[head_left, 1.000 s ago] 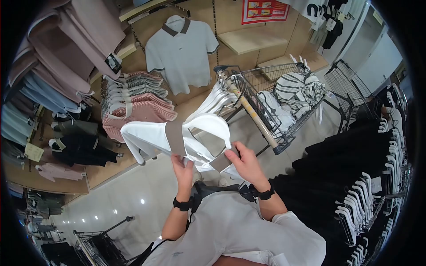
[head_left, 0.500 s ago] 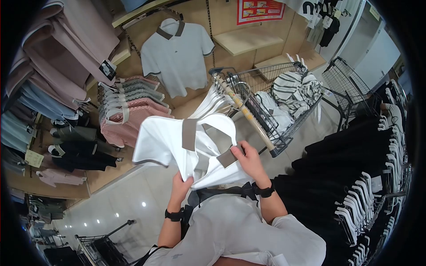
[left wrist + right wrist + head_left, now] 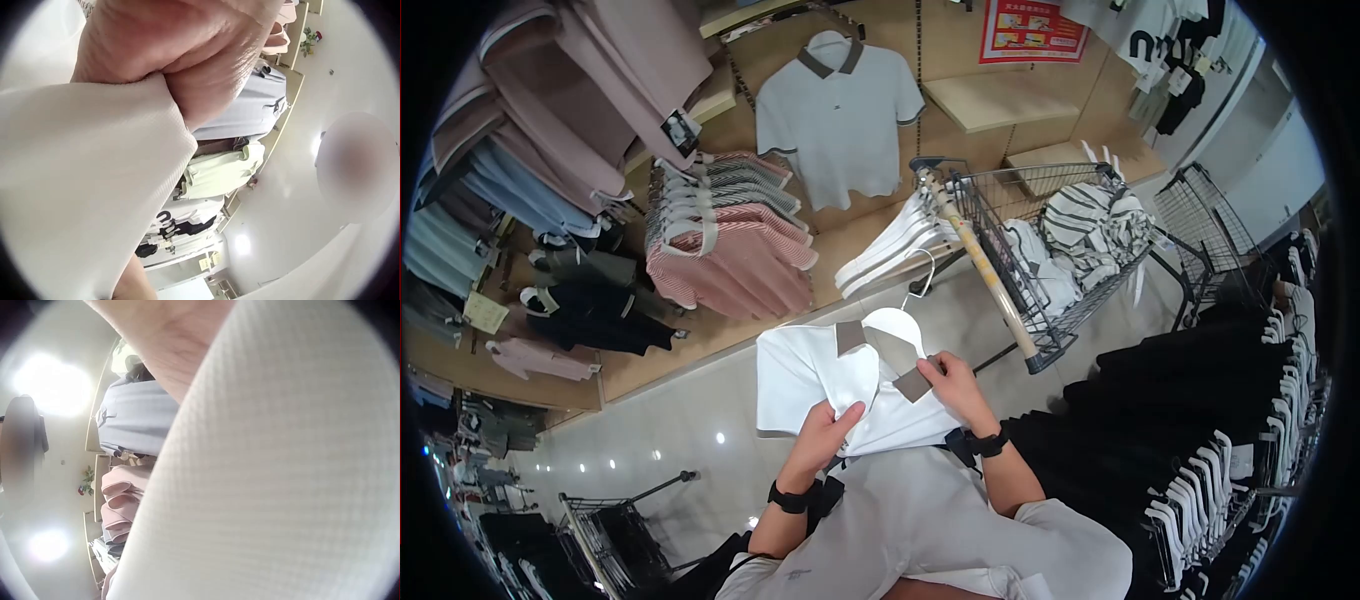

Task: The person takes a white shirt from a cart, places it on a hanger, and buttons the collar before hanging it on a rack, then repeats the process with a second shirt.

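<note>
White shirt (image 3: 878, 418) slants across the frame's centre, between and just beyond your hands. Your left hand (image 3: 825, 440) pinches its cloth, fingers closed; your right hand (image 3: 958, 388), nearer the hanger (image 3: 896, 324), pinches the brown collar (image 3: 913, 386).

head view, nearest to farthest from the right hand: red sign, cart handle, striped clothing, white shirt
1. White shirt, gripped by the right hand
2. Cart handle, ahead of it
3. Striped clothing, inside the cart
4. Red sign, up on the wall
</note>
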Demonstrator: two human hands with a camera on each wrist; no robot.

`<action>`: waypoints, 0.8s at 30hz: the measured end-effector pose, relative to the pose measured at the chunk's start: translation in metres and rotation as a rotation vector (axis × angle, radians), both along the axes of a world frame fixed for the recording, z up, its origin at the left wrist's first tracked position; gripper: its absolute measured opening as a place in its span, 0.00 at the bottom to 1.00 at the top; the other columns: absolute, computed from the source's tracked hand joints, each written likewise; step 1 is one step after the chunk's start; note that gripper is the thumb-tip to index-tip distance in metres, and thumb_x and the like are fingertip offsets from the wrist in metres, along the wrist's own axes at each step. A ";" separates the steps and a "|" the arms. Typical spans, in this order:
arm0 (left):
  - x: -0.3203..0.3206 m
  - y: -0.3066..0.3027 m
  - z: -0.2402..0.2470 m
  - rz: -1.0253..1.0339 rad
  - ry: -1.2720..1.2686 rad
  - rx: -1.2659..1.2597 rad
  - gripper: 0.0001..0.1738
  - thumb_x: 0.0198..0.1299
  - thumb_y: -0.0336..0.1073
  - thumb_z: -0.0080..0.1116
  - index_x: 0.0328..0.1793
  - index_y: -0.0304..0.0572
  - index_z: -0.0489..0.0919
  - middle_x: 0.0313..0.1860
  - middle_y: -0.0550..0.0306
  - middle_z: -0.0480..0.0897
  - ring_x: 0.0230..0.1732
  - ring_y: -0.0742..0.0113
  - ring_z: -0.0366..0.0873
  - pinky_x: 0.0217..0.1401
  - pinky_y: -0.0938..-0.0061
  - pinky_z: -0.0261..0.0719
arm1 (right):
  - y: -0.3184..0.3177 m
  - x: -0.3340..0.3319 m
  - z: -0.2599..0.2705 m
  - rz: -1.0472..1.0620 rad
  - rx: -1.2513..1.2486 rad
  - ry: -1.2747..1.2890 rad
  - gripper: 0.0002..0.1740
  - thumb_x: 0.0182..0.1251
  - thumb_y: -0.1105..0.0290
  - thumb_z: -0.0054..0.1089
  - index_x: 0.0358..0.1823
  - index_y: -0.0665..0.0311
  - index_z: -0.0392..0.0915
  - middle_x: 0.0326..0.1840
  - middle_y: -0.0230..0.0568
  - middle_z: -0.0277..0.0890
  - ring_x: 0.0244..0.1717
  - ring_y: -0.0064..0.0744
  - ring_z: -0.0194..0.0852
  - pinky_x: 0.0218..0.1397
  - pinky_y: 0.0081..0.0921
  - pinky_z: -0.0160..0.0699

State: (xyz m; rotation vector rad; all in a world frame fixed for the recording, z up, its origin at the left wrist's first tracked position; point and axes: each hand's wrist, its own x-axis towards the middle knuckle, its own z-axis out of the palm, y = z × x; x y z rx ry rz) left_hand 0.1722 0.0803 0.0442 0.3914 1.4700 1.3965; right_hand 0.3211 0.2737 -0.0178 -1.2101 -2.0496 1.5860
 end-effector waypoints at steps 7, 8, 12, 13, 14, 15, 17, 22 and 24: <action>0.015 0.038 -0.021 -0.091 -0.087 -0.045 0.18 0.71 0.35 0.55 0.60 0.28 0.76 0.49 0.57 0.83 0.47 0.75 0.78 0.51 0.77 0.77 | 0.014 0.056 0.013 -0.211 0.170 -0.156 0.24 0.67 0.54 0.61 0.41 0.75 0.78 0.34 0.63 0.80 0.39 0.61 0.81 0.41 0.43 0.77; 0.016 0.041 -0.029 -0.111 -0.111 -0.068 0.18 0.71 0.34 0.54 0.61 0.27 0.75 0.51 0.55 0.83 0.48 0.72 0.80 0.53 0.76 0.78 | 0.017 0.060 0.021 -0.233 0.183 -0.225 0.25 0.67 0.53 0.61 0.42 0.75 0.78 0.34 0.64 0.80 0.39 0.62 0.80 0.41 0.44 0.77; 0.016 0.046 -0.053 -0.143 -0.150 -0.107 0.17 0.71 0.33 0.53 0.60 0.27 0.76 0.52 0.54 0.83 0.49 0.72 0.80 0.53 0.75 0.78 | 0.023 0.067 0.013 -0.219 0.224 -0.328 0.27 0.67 0.52 0.61 0.45 0.76 0.77 0.35 0.66 0.80 0.39 0.64 0.79 0.42 0.46 0.77; 0.016 0.048 -0.056 -0.143 -0.180 -0.076 0.17 0.71 0.33 0.52 0.61 0.28 0.75 0.52 0.53 0.83 0.49 0.72 0.80 0.54 0.75 0.78 | 0.021 0.069 0.004 -0.193 0.247 -0.327 0.27 0.67 0.52 0.61 0.45 0.75 0.77 0.35 0.66 0.80 0.39 0.65 0.79 0.42 0.46 0.77; 0.016 0.048 -0.059 -0.144 -0.208 -0.045 0.17 0.71 0.32 0.52 0.61 0.28 0.75 0.53 0.53 0.82 0.50 0.71 0.80 0.54 0.75 0.78 | 0.018 0.070 -0.005 -0.196 0.237 -0.336 0.27 0.67 0.52 0.61 0.45 0.75 0.77 0.35 0.66 0.80 0.39 0.65 0.79 0.42 0.46 0.77; 0.017 0.049 -0.059 -0.152 -0.213 -0.050 0.17 0.71 0.32 0.52 0.61 0.28 0.75 0.53 0.53 0.82 0.50 0.71 0.80 0.54 0.75 0.78 | 0.017 0.069 -0.013 -0.178 0.233 -0.335 0.27 0.68 0.52 0.61 0.45 0.75 0.77 0.36 0.66 0.80 0.40 0.64 0.80 0.42 0.46 0.77; 0.021 0.049 -0.051 -0.107 -0.218 0.012 0.18 0.72 0.33 0.51 0.62 0.28 0.75 0.54 0.57 0.81 0.51 0.74 0.78 0.56 0.77 0.75 | 0.015 0.069 -0.024 -0.158 0.224 -0.344 0.27 0.68 0.51 0.60 0.46 0.75 0.77 0.36 0.65 0.80 0.40 0.63 0.80 0.43 0.45 0.77; 0.021 0.039 -0.025 -0.099 -0.219 0.119 0.19 0.72 0.32 0.50 0.64 0.29 0.73 0.55 0.58 0.81 0.53 0.75 0.77 0.58 0.78 0.74 | -0.007 0.059 -0.073 0.023 -0.095 -0.168 0.30 0.73 0.46 0.51 0.53 0.72 0.74 0.44 0.60 0.81 0.48 0.54 0.80 0.53 0.36 0.75; 0.018 0.035 -0.026 -0.106 -0.261 0.140 0.17 0.72 0.32 0.50 0.64 0.31 0.72 0.55 0.59 0.81 0.53 0.75 0.77 0.58 0.78 0.74 | -0.015 0.050 -0.077 0.202 -0.195 -0.146 0.32 0.76 0.44 0.43 0.57 0.71 0.73 0.50 0.58 0.80 0.54 0.48 0.78 0.59 0.32 0.72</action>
